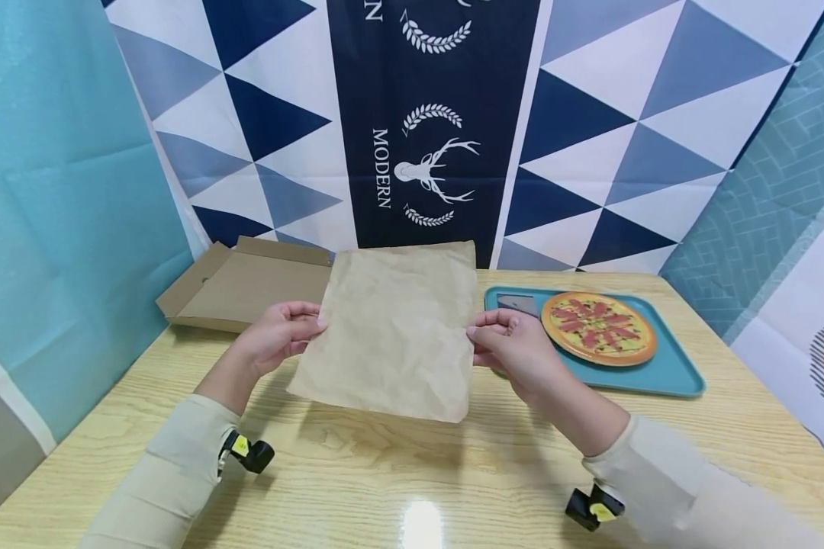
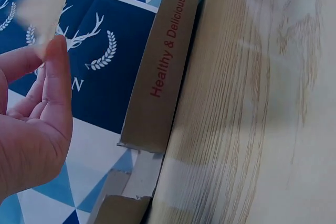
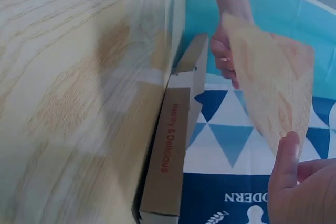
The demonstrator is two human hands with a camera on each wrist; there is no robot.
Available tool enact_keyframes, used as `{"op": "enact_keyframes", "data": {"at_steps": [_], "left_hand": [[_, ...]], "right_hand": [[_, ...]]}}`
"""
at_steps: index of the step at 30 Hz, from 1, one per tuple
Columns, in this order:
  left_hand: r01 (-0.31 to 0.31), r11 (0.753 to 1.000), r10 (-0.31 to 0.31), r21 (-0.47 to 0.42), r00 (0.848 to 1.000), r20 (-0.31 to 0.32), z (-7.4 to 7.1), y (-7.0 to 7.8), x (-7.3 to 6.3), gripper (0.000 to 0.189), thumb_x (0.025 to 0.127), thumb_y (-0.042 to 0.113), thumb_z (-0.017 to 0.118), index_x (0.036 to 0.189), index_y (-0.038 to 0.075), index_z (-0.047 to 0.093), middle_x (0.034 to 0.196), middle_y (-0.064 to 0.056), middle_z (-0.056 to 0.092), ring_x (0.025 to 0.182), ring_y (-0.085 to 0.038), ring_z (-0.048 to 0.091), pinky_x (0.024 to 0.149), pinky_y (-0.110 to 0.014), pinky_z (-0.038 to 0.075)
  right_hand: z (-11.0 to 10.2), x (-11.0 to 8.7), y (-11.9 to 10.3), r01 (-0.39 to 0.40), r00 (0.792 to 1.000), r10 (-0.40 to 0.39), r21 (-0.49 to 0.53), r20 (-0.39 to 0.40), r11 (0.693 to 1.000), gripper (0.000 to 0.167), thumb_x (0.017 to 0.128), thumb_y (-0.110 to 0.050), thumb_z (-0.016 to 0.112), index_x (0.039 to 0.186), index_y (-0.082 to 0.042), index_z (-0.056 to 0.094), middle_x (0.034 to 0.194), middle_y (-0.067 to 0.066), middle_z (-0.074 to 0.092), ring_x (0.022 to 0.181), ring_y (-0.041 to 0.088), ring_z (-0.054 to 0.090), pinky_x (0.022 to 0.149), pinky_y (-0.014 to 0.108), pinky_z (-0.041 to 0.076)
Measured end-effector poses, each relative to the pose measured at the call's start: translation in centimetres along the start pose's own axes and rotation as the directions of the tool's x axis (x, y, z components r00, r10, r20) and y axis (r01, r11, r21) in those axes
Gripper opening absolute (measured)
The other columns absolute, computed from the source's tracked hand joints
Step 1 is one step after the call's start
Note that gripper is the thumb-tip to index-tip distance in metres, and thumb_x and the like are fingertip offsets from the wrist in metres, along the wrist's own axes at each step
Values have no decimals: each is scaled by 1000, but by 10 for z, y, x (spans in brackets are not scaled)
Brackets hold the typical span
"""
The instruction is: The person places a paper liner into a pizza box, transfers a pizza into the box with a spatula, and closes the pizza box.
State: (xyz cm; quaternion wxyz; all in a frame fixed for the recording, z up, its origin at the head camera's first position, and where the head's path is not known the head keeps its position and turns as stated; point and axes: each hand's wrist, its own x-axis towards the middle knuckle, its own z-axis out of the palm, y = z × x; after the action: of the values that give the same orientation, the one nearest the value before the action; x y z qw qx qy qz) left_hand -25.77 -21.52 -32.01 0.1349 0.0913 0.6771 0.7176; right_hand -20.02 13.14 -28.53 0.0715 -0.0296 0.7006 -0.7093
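Note:
A square sheet of brown parchment paper [image 1: 394,332] is stretched upright between my two hands, above the table. My left hand [image 1: 275,335] pinches its left edge between thumb and fingers. On the opposite edge, my right hand [image 1: 511,343] pinches the paper the same way. In the left wrist view the paper [image 2: 50,9] shows only as a blurred strip above the left fingertips. The right wrist view shows the paper [image 3: 273,80] at a slant, with the left hand [image 3: 224,53] at its far side. Part of the cardboard box behind is hidden by the paper.
An open cardboard pizza box [image 1: 254,282] lies at the back left, "Healthy & Delicious" printed on its side. To the right, a teal tray [image 1: 680,374] bears a pizza [image 1: 597,328] and a flat grey piece [image 1: 517,304]. Patterned cloth [image 1: 275,114] hangs behind the wooden table [image 1: 357,488].

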Motion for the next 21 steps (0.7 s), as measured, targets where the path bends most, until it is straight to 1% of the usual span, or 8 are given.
{"op": "enact_keyframes", "data": {"at_steps": [2, 6, 9, 12, 16, 19, 21], "left_hand": [[4, 1000, -4, -14, 1000, -21, -3, 0, -1, 20, 94, -1, 58, 114, -3, 54, 89, 0, 67, 76, -8, 65, 68, -22, 55], [-4, 1000, 3, -11, 998, -56, -7, 1, -2, 15, 94, -1, 58, 110, 0, 56, 86, 2, 66, 75, -5, 63, 64, -17, 52], [-17, 1000, 16, -11, 997, -77, -8, 3, -2, 11, 94, -2, 58, 101, 5, 60, 84, 3, 65, 74, -3, 62, 62, -15, 50], [-29, 999, 27, -17, 994, -102, -8, 5, -2, 13, 93, -3, 58, 95, 10, 62, 83, 4, 65, 73, -3, 61, 60, -14, 47], [-47, 998, 42, -37, 990, -134, -7, 8, -1, 13, 93, -3, 58, 96, 10, 61, 83, 4, 63, 73, -4, 61, 60, -16, 49], [-61, 996, 50, -65, 986, -159, -8, 9, -1, 13, 94, -3, 58, 99, 8, 58, 85, 3, 62, 74, -5, 61, 63, -17, 51], [-67, 994, 51, -86, 984, -171, -9, 9, 0, 13, 94, -4, 57, 99, 8, 58, 85, 3, 63, 73, -5, 62, 63, -18, 52]], "right_hand": [[3, 4, 3, -5, 1000, 6, 18, -9, 1000, 19, 96, -5, 60, 109, 8, 53, 77, 2, 67, 68, 10, 63, 66, 21, 56], [7, 12, 8, -6, 999, 8, 45, -36, 999, 22, 95, -3, 60, 111, 10, 52, 77, 2, 67, 68, 10, 63, 66, 21, 56], [7, 19, 11, -3, 998, 6, 47, -69, 999, 24, 95, -2, 61, 112, 11, 52, 78, 3, 67, 68, 10, 63, 65, 21, 56], [8, 27, 14, -4, 995, 9, 45, -103, 999, 25, 95, -2, 61, 114, 11, 53, 78, 3, 67, 67, 10, 63, 64, 20, 56], [10, 37, 15, -15, 992, 24, 68, -128, 998, 28, 95, -5, 61, 117, 10, 54, 79, 2, 66, 68, 9, 63, 63, 20, 55], [12, 45, 17, -22, 992, 35, 113, -120, 993, 30, 95, -8, 62, 119, 8, 55, 85, 3, 64, 70, 9, 63, 62, 20, 54], [15, 49, 18, -22, 994, 38, 149, -106, 989, 32, 95, -8, 62, 122, 8, 54, 91, 4, 63, 73, 9, 64, 63, 21, 54]]}}
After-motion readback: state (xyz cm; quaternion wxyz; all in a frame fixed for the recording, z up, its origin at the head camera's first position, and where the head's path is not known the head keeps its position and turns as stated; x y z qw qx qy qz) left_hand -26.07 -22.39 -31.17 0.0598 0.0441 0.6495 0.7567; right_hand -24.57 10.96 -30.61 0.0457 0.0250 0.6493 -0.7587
